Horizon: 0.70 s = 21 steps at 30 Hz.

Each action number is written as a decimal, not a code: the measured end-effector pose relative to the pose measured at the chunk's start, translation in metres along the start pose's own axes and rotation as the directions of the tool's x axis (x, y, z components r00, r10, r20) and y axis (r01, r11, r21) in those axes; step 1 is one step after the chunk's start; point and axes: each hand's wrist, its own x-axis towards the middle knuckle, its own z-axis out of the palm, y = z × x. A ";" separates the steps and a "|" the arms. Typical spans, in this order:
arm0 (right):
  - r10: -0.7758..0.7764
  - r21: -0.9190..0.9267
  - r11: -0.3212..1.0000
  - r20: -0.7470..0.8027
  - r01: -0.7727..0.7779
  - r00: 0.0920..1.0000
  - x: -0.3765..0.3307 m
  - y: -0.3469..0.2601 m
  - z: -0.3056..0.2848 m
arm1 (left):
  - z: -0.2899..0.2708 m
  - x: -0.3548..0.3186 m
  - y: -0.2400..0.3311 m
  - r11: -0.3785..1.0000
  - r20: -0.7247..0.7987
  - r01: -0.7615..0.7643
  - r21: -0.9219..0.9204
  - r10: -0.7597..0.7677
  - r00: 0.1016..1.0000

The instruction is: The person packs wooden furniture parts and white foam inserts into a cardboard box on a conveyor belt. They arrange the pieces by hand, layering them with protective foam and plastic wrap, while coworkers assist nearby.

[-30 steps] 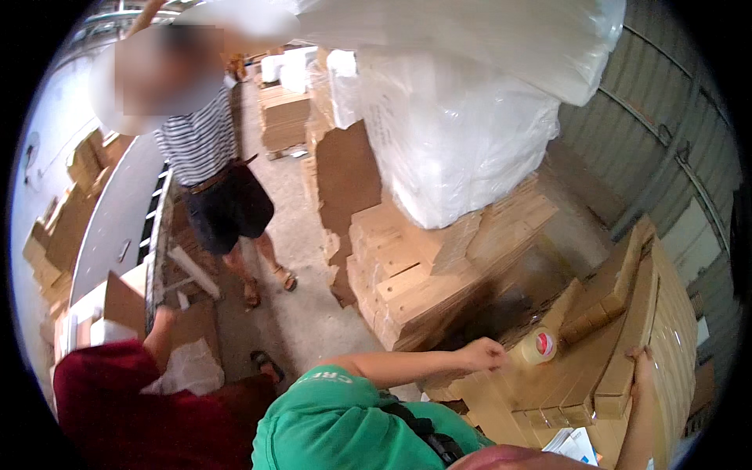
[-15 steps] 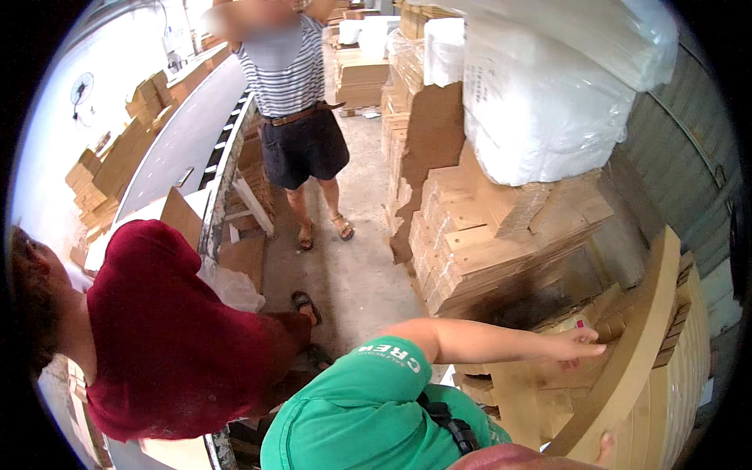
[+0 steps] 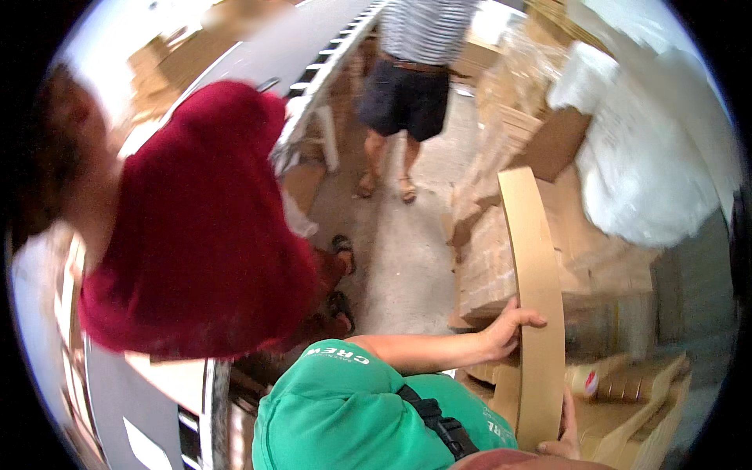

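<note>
A long, narrow, tan panel [image 3: 540, 266] that looks like cardboard stands lengthwise in front of me on the right, appearing curved by the lens. My left hand [image 3: 509, 330] grips its left edge around mid-length, thumb over the face. Low on the opposite edge, my right hand [image 3: 567, 432] is closed on it; part of that hand lies behind the panel. Beneath and to the right are more tan cardboard pieces [image 3: 650, 415] in a stack. A small red-and-white item [image 3: 591, 382] shows among them.
A co-worker in a dark red shirt [image 3: 196, 235] is close on my left, beside a conveyor [image 3: 325, 59]. Another person in dark shorts [image 3: 403, 98] stands ahead in the aisle [image 3: 399, 258]. Stacked flat cartons [image 3: 489, 266] and a large white wrapped bundle [image 3: 646, 172] line the right.
The panel has come off the stack on the right and swung left in front of me. My left hand, reaching with nothing in it before, now grips it. My view has turned.
</note>
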 end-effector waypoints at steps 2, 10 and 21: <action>-0.015 -0.037 0.999 0.252 0.025 0.968 0.041 -0.010 -0.002 | -0.007 -0.012 0.035 0.988 0.085 -0.152 0.030 0.149 0.985; -0.074 -0.278 0.893 0.685 0.354 0.725 0.182 0.009 0.050 | 0.003 -0.129 0.078 0.529 0.062 -0.631 0.567 0.737 0.674; -0.195 0.195 0.641 0.977 0.742 -0.088 0.145 0.023 0.287 | 0.004 -0.440 -0.012 -0.021 0.044 -0.603 0.798 0.999 0.023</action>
